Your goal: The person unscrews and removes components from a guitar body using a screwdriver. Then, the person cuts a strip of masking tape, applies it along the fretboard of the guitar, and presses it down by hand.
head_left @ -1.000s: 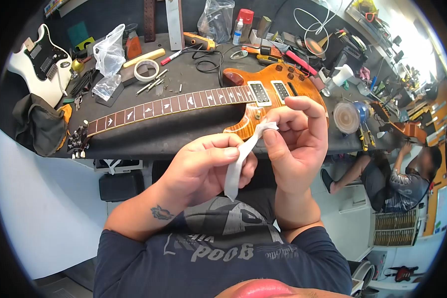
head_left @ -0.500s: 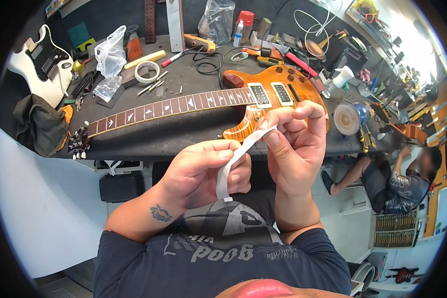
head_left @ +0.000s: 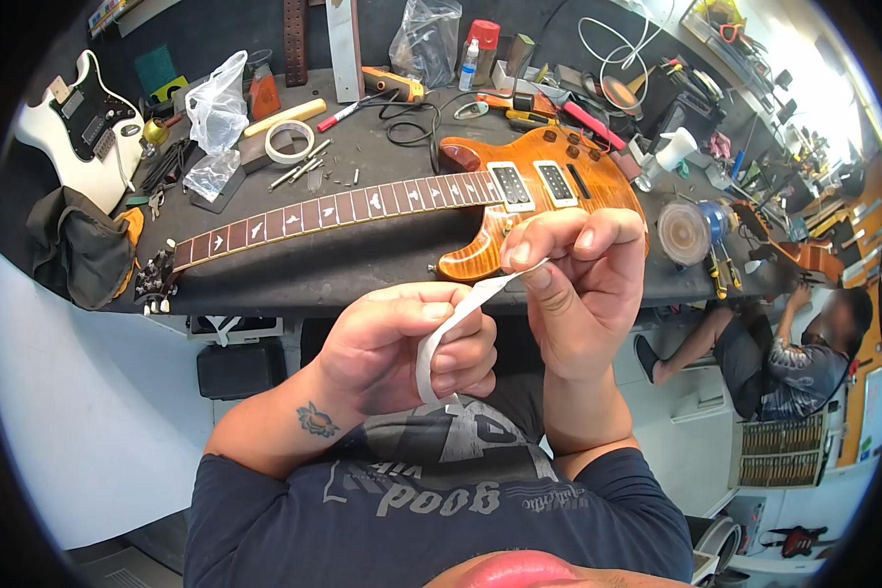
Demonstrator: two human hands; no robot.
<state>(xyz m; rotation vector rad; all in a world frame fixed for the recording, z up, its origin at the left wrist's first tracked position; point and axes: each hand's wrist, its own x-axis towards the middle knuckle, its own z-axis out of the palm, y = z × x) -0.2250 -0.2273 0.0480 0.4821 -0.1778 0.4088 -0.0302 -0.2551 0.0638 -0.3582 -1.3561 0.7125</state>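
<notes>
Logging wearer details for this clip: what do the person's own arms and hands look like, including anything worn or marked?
Both hands, left hand and right hand, are bare: no gloves, and no rings or watch that I can see. The left forearm carries a small tattoo near the wrist. Short dark blue T-shirt sleeves end at the upper arms, and the forearms are uncovered. The shirt has grey and white print on the chest.

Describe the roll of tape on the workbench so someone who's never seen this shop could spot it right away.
Start at the orange guitar lying across the dark workbench and follow its neck toward the headstock. Behind the neck's middle, near a crumpled clear plastic bag, lies the tape roll. It is the only pale, open ring there, flat beside loose screwdrivers.
</notes>
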